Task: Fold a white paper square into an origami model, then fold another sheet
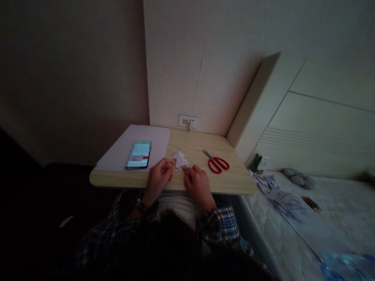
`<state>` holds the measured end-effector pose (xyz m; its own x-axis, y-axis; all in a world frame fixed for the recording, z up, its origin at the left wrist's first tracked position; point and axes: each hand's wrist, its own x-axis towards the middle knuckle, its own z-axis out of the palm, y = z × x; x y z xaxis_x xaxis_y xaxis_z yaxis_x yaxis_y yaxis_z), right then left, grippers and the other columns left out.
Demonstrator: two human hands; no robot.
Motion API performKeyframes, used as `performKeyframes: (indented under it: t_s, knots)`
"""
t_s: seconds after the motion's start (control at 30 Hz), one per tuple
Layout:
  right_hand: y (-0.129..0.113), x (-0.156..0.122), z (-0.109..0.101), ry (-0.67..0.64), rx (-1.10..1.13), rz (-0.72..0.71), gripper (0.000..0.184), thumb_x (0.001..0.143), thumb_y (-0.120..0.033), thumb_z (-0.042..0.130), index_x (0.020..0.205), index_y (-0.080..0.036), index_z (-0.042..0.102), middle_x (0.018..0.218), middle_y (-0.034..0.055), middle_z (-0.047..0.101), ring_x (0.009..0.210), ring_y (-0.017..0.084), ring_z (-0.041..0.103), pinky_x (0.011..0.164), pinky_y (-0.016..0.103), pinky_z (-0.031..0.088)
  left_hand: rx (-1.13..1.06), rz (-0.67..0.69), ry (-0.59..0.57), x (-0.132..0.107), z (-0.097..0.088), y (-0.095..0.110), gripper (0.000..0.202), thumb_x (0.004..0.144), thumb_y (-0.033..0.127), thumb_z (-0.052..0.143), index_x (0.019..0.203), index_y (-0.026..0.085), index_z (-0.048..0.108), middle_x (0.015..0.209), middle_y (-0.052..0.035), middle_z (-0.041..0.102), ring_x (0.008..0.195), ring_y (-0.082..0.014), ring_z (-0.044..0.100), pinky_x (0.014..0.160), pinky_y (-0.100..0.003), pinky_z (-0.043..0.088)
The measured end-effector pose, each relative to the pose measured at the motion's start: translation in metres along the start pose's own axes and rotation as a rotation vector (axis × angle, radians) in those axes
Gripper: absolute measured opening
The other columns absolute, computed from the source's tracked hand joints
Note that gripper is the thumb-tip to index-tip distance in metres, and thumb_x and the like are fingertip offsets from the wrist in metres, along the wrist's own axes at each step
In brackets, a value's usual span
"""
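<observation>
A small folded white paper shape [180,159] lies on the light wooden table [228,181], near its front edge. My left hand [158,176] is curled, with its fingertips pinching the paper's left edge. My right hand [198,184] is also curled, its fingertips pressing on the paper's lower right edge. Both wrists come out of plaid sleeves, and a watch sits on the left wrist.
Red-handled scissors [216,162] lie right of the paper. A phone [138,155] rests on a white sheet [123,148] at the table's left. A wall socket [188,121] sits behind. On the bed to the right lie paper scraps [278,193].
</observation>
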<state>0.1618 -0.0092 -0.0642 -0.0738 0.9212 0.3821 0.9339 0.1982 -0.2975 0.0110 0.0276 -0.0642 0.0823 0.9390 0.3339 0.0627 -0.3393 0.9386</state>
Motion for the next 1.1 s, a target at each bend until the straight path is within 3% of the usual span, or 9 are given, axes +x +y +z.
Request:
performKeyframes:
  t_s: [0.17,0.3,0.47,0.7,0.9,1.0,1.1]
  knots:
    - [0.000,0.002,0.001,-0.010,0.005,0.020,0.040,0.089,-0.015,0.046,0.128,-0.020,0.057,0.096,0.0083,0.064,0.085,0.021,0.059,0.078,0.032,0.038,0.010,0.004,0.063,0.003,-0.002,-0.003,0.017,0.075,0.031,0.058,0.086,0.018,0.060,0.058,0.0054,0.054,0.051,-0.0116,0.055,0.049,-0.020,0.042]
    - [0.003,0.003,0.003,0.021,0.113,0.010,0.024,0.089,-0.015,0.049,0.105,-0.019,0.067,0.091,0.0064,0.062,0.082,0.019,0.058,0.075,0.030,0.040,0.100,0.029,0.066,0.006,-0.003,-0.009,0.022,0.072,0.032,0.061,0.089,0.017,0.062,0.075,-0.0014,0.063,0.066,-0.0163,0.062,0.056,-0.025,0.049]
    - [0.008,0.004,0.008,0.093,0.250,0.001,0.012,0.087,-0.015,0.053,0.086,-0.017,0.065,0.088,0.0059,0.056,0.079,0.018,0.055,0.071,0.029,0.042,0.146,0.061,0.062,0.008,-0.002,-0.015,0.020,0.073,0.029,0.061,0.089,0.017,0.061,0.081,-0.0033,0.065,0.073,-0.0173,0.063,0.066,-0.028,0.052]
    - [0.010,0.001,0.012,0.265,0.379,-0.074,0.015,0.088,-0.015,0.048,0.085,-0.019,0.063,0.086,0.0052,0.053,0.080,0.019,0.053,0.072,0.031,0.044,0.038,-0.023,-0.067,0.010,0.000,-0.015,0.027,0.067,0.037,0.070,0.082,0.018,0.059,0.073,-0.0008,0.065,0.070,-0.0174,0.064,0.068,-0.030,0.053]
    - [0.009,0.002,0.012,0.314,0.425,-0.108,0.010,0.086,-0.016,0.051,0.086,-0.020,0.061,0.096,0.0068,0.051,0.089,0.020,0.052,0.079,0.033,0.045,-0.102,-0.099,-0.121,0.013,0.001,-0.011,0.030,0.053,0.028,0.077,0.074,0.019,0.057,0.067,0.0020,0.065,0.066,-0.0160,0.064,0.067,-0.029,0.054]
    - [0.010,0.004,0.014,0.343,0.508,-0.061,0.013,0.082,-0.019,0.056,0.095,-0.019,0.056,0.106,0.0098,0.052,0.098,0.021,0.052,0.082,0.033,0.045,-0.126,-0.101,-0.115,0.013,0.000,-0.010,0.029,0.054,0.027,0.077,0.074,0.019,0.057,0.068,0.0021,0.065,0.066,-0.0150,0.064,0.066,-0.028,0.054]
    - [0.012,0.007,0.015,0.293,0.646,0.058,0.027,0.079,-0.025,0.061,0.103,-0.018,0.051,0.100,0.0082,0.058,0.088,0.020,0.055,0.073,0.031,0.046,-0.138,-0.093,-0.105,0.012,0.000,-0.011,0.028,0.056,0.026,0.076,0.074,0.018,0.057,0.069,0.0022,0.065,0.066,-0.0145,0.064,0.066,-0.027,0.054]
